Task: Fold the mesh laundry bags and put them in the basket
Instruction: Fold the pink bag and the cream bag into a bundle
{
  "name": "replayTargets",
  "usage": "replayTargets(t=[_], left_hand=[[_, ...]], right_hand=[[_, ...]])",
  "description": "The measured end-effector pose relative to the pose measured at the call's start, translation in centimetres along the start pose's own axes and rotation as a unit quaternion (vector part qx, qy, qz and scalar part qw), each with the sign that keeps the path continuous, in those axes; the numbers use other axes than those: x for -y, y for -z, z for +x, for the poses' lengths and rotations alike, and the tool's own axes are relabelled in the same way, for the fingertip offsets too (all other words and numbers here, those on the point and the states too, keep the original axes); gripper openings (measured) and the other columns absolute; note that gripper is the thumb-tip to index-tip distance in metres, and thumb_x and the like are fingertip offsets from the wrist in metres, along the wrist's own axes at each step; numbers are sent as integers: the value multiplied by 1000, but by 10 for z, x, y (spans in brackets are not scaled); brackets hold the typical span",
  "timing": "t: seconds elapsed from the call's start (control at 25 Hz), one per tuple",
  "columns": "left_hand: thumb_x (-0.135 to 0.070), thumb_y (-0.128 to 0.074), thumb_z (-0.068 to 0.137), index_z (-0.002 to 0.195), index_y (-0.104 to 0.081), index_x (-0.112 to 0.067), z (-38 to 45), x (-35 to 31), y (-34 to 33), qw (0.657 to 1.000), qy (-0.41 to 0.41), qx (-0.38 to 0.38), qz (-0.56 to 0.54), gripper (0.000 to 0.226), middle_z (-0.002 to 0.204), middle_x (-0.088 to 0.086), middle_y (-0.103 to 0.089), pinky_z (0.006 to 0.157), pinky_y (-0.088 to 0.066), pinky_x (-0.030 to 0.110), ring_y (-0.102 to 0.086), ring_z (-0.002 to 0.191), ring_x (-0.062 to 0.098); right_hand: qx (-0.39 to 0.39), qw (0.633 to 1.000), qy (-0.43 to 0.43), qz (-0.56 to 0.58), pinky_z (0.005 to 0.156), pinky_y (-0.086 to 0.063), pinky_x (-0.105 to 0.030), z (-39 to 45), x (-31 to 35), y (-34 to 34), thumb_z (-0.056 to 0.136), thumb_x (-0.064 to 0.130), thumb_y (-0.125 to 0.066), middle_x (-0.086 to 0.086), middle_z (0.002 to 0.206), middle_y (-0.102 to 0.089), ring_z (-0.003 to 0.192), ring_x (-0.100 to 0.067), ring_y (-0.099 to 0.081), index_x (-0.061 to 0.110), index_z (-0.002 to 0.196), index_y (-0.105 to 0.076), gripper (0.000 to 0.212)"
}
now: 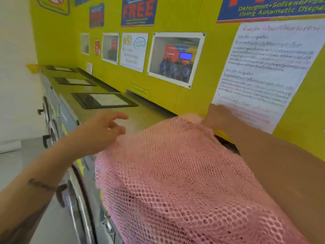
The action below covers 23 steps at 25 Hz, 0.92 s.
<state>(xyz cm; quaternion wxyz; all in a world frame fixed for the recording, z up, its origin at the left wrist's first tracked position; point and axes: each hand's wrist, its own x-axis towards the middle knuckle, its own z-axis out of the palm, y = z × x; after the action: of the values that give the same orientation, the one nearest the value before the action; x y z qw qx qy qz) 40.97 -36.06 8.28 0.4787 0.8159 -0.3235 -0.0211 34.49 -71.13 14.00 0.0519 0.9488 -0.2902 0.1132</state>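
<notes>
Grip first: my right hand (219,117) pinches the far edge of the pink mesh bag (175,173), up near the yellow wall (175,95), and the right forearm runs along the bag's right side. From that pinch the bag drapes toward me over the worktop (123,111) of the washing machines (58,124), filling the near middle of my view. My left hand (102,132) sits at the bag's left edge with fingers spread and loosely curled; I cannot tell if it touches the mesh.
</notes>
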Motion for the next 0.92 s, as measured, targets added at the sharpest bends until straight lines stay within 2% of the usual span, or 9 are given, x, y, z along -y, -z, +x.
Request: replayTargets(t=[0.12,0.2,0.32,0.44,0.56,0.68,0.76,0.84,0.92], left_hand=[[-38,-61,90,125,-52,-50,-16,21,1,997,24,39,65,37,108,-15,-65,92,-50,43,-67,94,13],[-37,-62,88,121,-54,-52,-29,34,9,996,35,51,57,37,105,-19,-65,87,-51,37,-67,91,5],[-26,-65,89,116,-59,-48,-43,50,21,996,54,62,35,35,94,-14,-72,88,-52,38,-68,85,6],[-25,-69,88,123,-54,-46,-56,54,30,987,67,147,25,44,96,-10,-75,89,-50,39,-70,87,9],[-19,-71,87,124,-53,-47,-66,50,30,978,43,204,22,50,85,0,-74,82,-46,35,-68,79,8],[-7,-61,92,114,-62,-43,-68,39,24,991,-20,131,-15,43,77,6,-62,77,-47,35,-63,71,14],[-2,-53,95,110,-64,-36,-63,26,18,996,-55,64,-32,39,77,5,-56,65,-49,33,-58,60,11],[1,-49,96,105,-65,-31,-58,14,13,995,-64,11,-74,36,76,6,-54,47,-43,26,-50,50,11],[2,-49,95,100,-67,-25,-51,4,13,977,-24,-24,-209,33,75,9,-59,44,-43,23,-51,52,17]], right_hand=[[81,995,65,-3,84,-56,-46,-12,18,-5,83,25,-61,-20,123,-60,101,-34,-62,5,129,-52,51],[171,977,123,-30,86,-53,-43,-30,29,-6,86,29,-61,-8,135,-55,108,-27,-58,16,134,-53,50],[336,934,114,-41,86,-52,-38,-61,32,-2,90,35,-61,6,126,-52,110,-19,-56,31,139,-49,50],[301,939,139,-91,96,-45,-36,-85,33,16,93,34,-59,3,140,-46,121,-20,-49,30,141,-45,50],[244,947,201,-48,91,-37,-29,-121,48,42,93,42,-58,11,134,-51,113,-8,-48,35,140,-46,48],[283,929,238,25,91,-44,-32,-170,62,65,81,66,-58,22,117,-59,106,-1,-57,50,130,-48,52],[325,915,240,17,84,-45,-31,-202,69,74,66,83,-58,25,111,-59,104,2,-58,57,127,-40,69],[348,906,240,-16,76,-50,-34,-227,71,70,67,73,-69,17,106,-62,97,-5,-62,58,129,-28,76],[330,914,235,-28,77,-55,-46,-236,65,62,81,41,-73,2,107,-65,93,-17,-64,54,131,-25,70]])
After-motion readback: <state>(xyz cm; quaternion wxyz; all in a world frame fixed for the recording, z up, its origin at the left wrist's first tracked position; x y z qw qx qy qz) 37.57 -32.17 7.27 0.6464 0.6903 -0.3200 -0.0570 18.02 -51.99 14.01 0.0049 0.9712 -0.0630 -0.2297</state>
